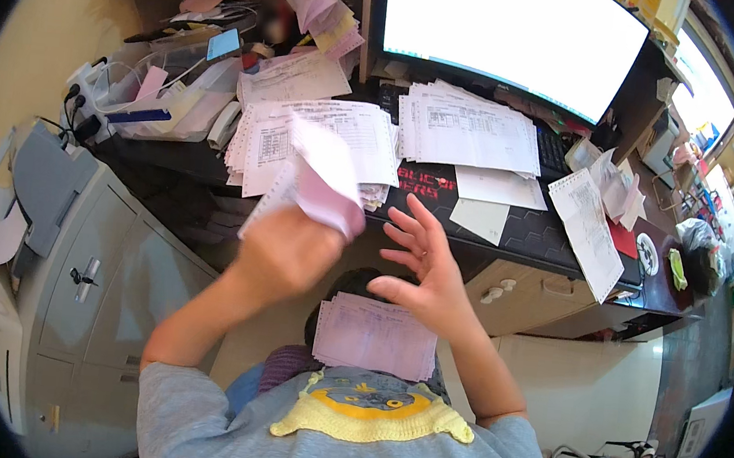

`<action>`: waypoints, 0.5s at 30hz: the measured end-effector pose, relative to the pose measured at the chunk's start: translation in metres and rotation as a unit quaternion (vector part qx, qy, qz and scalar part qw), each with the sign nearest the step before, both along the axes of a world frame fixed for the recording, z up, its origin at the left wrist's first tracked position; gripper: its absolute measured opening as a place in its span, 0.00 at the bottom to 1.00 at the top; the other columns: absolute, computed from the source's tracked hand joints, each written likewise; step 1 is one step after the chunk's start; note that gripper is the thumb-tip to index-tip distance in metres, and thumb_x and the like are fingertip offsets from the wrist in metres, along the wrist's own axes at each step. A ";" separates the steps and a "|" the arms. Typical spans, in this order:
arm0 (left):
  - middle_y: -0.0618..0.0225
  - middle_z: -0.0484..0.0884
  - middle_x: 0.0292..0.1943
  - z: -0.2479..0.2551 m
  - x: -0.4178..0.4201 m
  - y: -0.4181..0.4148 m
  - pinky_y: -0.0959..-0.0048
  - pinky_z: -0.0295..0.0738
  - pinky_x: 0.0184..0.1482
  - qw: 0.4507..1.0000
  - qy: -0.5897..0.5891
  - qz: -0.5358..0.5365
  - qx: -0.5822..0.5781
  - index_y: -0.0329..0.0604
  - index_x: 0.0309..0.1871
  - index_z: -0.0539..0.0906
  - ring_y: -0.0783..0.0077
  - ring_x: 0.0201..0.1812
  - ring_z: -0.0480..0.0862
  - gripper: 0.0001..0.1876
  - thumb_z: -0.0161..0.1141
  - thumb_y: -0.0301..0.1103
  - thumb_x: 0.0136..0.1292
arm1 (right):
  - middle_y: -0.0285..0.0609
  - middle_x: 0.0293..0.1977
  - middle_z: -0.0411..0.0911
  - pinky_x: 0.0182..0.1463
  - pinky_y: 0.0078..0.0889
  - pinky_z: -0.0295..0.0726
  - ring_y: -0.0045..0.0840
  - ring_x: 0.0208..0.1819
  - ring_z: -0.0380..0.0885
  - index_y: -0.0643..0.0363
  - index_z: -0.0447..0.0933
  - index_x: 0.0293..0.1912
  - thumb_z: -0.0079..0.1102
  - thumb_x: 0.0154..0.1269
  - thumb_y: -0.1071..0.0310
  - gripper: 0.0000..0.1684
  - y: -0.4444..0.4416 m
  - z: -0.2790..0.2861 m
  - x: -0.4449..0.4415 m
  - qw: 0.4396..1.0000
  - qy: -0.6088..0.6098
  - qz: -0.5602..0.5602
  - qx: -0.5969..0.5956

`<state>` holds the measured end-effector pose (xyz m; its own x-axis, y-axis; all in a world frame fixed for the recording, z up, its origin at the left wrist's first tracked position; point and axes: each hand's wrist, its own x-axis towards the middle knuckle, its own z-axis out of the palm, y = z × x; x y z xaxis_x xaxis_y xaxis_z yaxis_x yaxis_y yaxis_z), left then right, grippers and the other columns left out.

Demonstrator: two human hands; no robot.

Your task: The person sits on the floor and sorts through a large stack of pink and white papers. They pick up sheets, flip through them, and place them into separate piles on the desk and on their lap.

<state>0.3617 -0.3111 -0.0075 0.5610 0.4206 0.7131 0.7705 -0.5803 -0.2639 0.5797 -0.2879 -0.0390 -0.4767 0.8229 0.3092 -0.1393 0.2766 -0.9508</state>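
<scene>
My left hand (pixel 292 248) grips a curled sheaf of pink and white form paper (pixel 329 179), blurred by motion and lifted over the desk's front edge. My right hand (pixel 425 274) is held up to its right, fingers spread and nothing in it. Beneath my hands, a stack of pink printed forms (pixel 376 336) rests on my lap. Behind the lifted paper lies a pile of white perforated forms (pixel 356 138). Another pile of printed forms (pixel 472 130) sits to its right, overlapping the keyboard (pixel 550 147).
A lit monitor (pixel 512 31) stands at the back. At left are a clear plastic bin (pixel 178 125), a power strip (pixel 86 83) and a grey metal cabinet (pixel 116 284). A loose printed form (pixel 585 230) overhangs the desk's right front edge, above a wooden drawer (pixel 527 291).
</scene>
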 end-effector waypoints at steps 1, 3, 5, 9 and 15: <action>0.64 0.78 0.28 -0.006 0.015 -0.018 0.70 0.77 0.31 0.999 0.031 -0.011 -0.033 0.41 0.32 0.76 0.65 0.29 0.81 0.10 0.58 0.29 0.42 | 0.58 0.66 0.57 0.59 0.34 0.73 0.33 0.60 0.69 0.60 0.42 0.71 0.71 0.53 0.70 0.56 -0.005 -0.003 -0.003 0.999 0.010 0.002 0.035; 0.60 0.82 0.34 -0.026 0.038 -0.036 0.68 0.80 0.35 0.996 0.025 -0.051 -0.068 0.39 0.32 0.77 0.63 0.36 0.84 0.11 0.58 0.32 0.44 | 0.56 0.66 0.55 0.59 0.33 0.73 0.33 0.62 0.67 0.61 0.39 0.71 0.69 0.51 0.74 0.58 -0.026 -0.017 0.001 0.998 0.041 0.033 -0.035; 0.59 0.82 0.39 -0.055 0.044 -0.042 0.69 0.79 0.38 0.990 0.042 -0.058 -0.124 0.41 0.32 0.76 0.63 0.41 0.84 0.10 0.57 0.33 0.45 | 0.52 0.62 0.61 0.57 0.29 0.75 0.30 0.57 0.71 0.62 0.44 0.70 0.65 0.54 0.75 0.51 -0.045 -0.055 0.010 0.992 0.043 -0.014 -0.117; 0.60 0.83 0.42 -0.132 0.058 -0.055 0.72 0.79 0.39 0.974 0.069 -0.101 -0.193 0.44 0.31 0.76 0.64 0.43 0.84 0.07 0.56 0.34 0.48 | 0.48 0.53 0.70 0.43 0.26 0.82 0.26 0.47 0.77 0.64 0.54 0.65 0.61 0.58 0.75 0.38 -0.060 -0.127 0.040 0.962 0.020 -0.111 -0.248; 0.67 0.83 0.40 -0.204 0.066 -0.071 0.71 0.79 0.32 0.932 0.039 -0.110 -0.343 0.47 0.30 0.74 0.68 0.37 0.84 0.05 0.55 0.34 0.50 | 0.47 0.39 0.78 0.37 0.28 0.84 0.27 0.39 0.79 0.65 0.64 0.60 0.63 0.61 0.68 0.30 -0.069 -0.199 0.090 0.906 0.007 -0.161 -0.392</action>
<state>0.4280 -0.3826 -0.2117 0.7264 0.6313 0.2717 0.6073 -0.7746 0.1763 0.6695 -0.3572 -0.2375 -0.1739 0.8877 -0.4263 -0.1857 -0.4547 -0.8711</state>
